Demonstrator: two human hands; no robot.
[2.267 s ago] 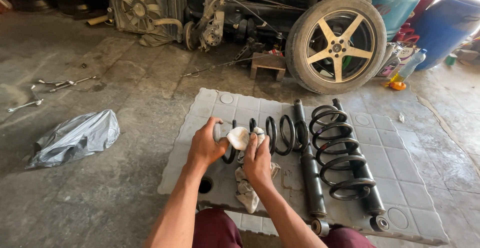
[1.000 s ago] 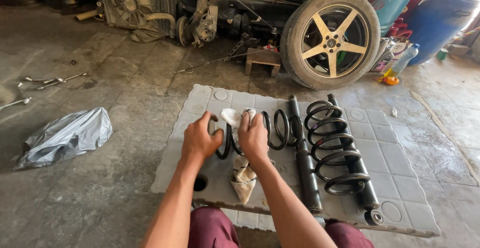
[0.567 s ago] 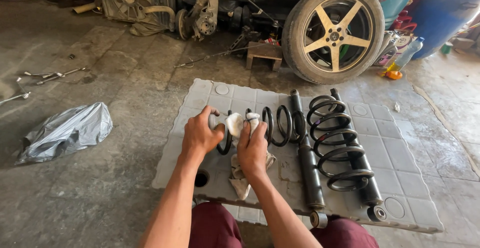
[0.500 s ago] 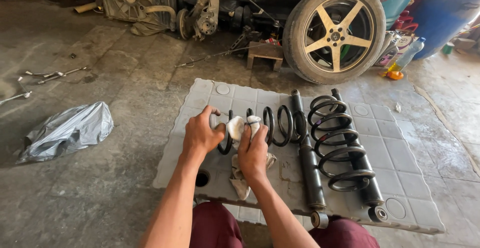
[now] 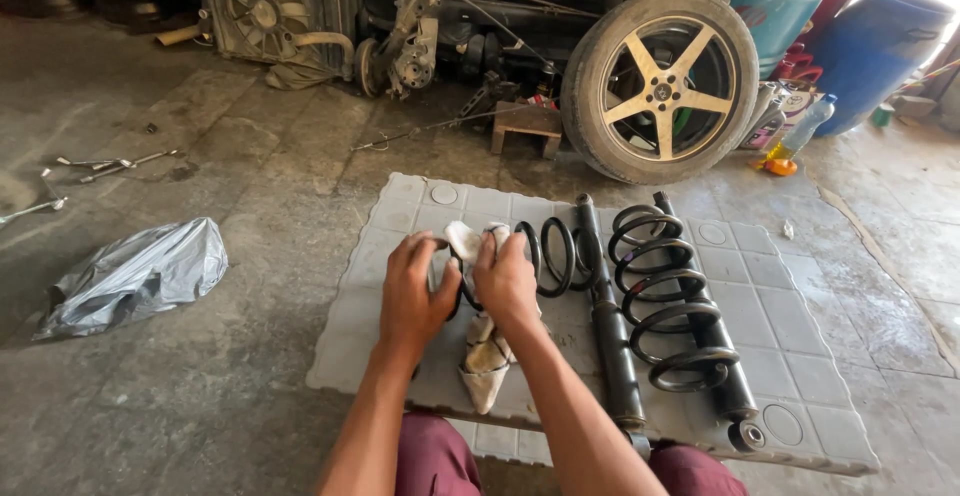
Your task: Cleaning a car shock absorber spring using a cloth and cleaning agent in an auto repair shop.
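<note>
Kneeling at near edge of a pale grey plastic panel (image 5: 760,306) laid flat on the concrete floor (image 5: 250,356); maroon trouser legs at bottom of view. Left hand (image 5: 415,291) and right hand (image 5: 507,278) side by side over the panel's left half, both wrapped around a dirty white rag (image 5: 470,244). Left fingers curled shut on the rag's left side, right fingers closed over its right side; rag's loose end hanging down between the wrists onto the panel. Rag pressed against the near end of a small black coil spring (image 5: 555,253), lying on its side just right of the hands; whether fingers touch the coil itself cannot be told.

Just beside that spring: a black strut rod (image 5: 608,326) lying lengthwise toward the camera. Next right, a larger black coil spring (image 5: 668,301) around or over a second strut (image 5: 715,341); exact seating unclear.

Left, well apart on the floor: crumpled grey plastic bag (image 5: 135,274); further, loose wrenches (image 5: 110,164).

Beyond the panel: small wooden stool (image 5: 527,126), wheel with gold five-spoke rim (image 5: 662,86) upright, radiator fan (image 5: 262,4), blue barrel (image 5: 875,46).
</note>
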